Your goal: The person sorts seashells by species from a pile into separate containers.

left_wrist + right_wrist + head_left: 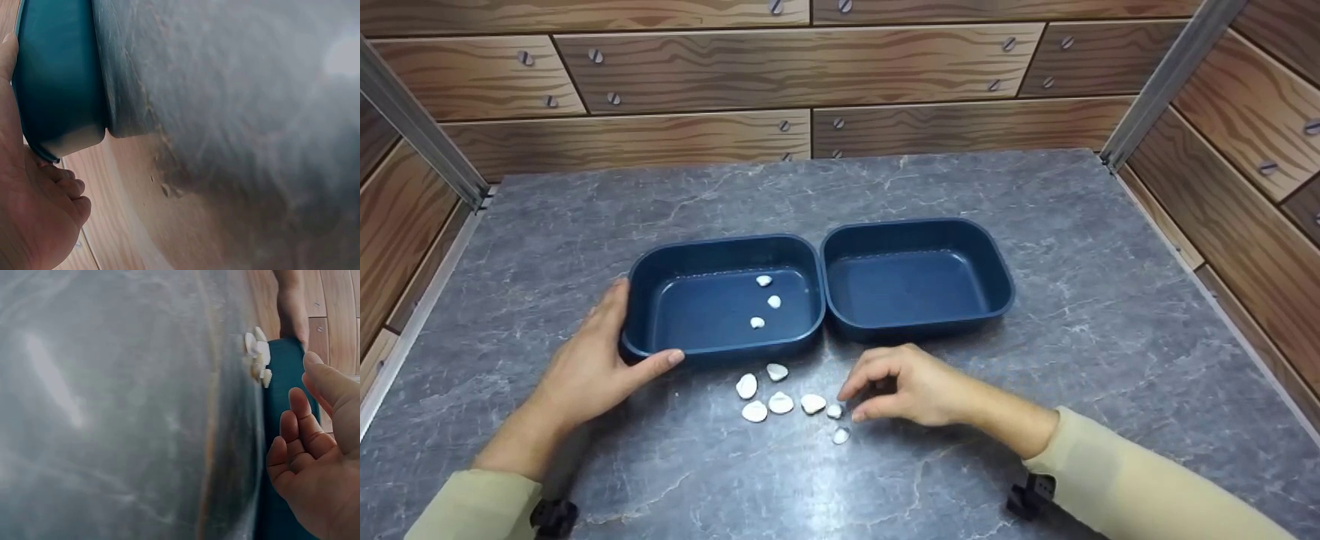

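My left hand (592, 364) rests against the near left corner of the left blue container (724, 351), its thumb lying along the front rim and its fingers along the left side. In the left wrist view the fingers (70, 188) touch the container's end. Three small white shells (774, 301) lie inside that container. My right hand (919, 386) hovers just right of a small white shell (835, 411), thumb and forefinger apart with nothing visible between them. Another small shell (841, 435) lies slightly nearer. Several larger white shells (781, 403) are spread to the left on the table.
A second blue container (915, 326) stands right beside the first, their sides meeting, with no shells visible in it. Both sit on a grey marble-patterned table (1080, 300). Wood-patterned panels (802, 71) rise at the back and sides, with metal posts (1162, 82) at the corners.
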Tool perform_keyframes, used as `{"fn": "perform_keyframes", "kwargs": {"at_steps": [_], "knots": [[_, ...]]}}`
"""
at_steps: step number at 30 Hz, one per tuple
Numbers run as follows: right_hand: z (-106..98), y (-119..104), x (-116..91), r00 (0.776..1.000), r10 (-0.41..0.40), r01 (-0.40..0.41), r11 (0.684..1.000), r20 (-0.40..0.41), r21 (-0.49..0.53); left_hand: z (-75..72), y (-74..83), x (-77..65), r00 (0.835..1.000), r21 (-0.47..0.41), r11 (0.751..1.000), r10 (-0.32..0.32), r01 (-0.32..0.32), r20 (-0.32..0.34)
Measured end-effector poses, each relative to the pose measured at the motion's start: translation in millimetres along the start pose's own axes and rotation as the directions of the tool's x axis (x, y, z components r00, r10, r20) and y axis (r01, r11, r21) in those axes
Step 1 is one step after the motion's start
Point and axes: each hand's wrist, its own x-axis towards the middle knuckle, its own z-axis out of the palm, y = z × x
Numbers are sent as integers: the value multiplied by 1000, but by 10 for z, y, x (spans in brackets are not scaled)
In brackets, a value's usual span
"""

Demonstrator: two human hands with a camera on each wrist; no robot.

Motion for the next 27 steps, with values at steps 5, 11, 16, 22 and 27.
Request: {"fn": "perform_keyframes", "kwargs": {"at_steps": [5, 11, 16, 22, 27], "knots": [[55, 26, -35, 998, 48, -49, 999, 42, 15, 7, 0, -2, 1000, -11, 1000, 3, -3, -1], [102, 53, -50, 995, 73, -73, 997, 67, -10, 5, 2, -1, 1000, -10, 1000, 2, -2, 2], [128, 51, -58, 993, 97, -93, 994, 69, -47, 4, 0, 2, 1000, -9, 1000, 6, -6, -1], [159, 41, -63, 993, 96, -89, 992, 69, -94, 4, -5, 4, 1000, -4, 1000, 7, -7, -2], [178, 47, -64, 995, 80, -73, 992, 66, -103, -6, 4, 2, 1000, -3, 1000, 0, 0, 5]]}}
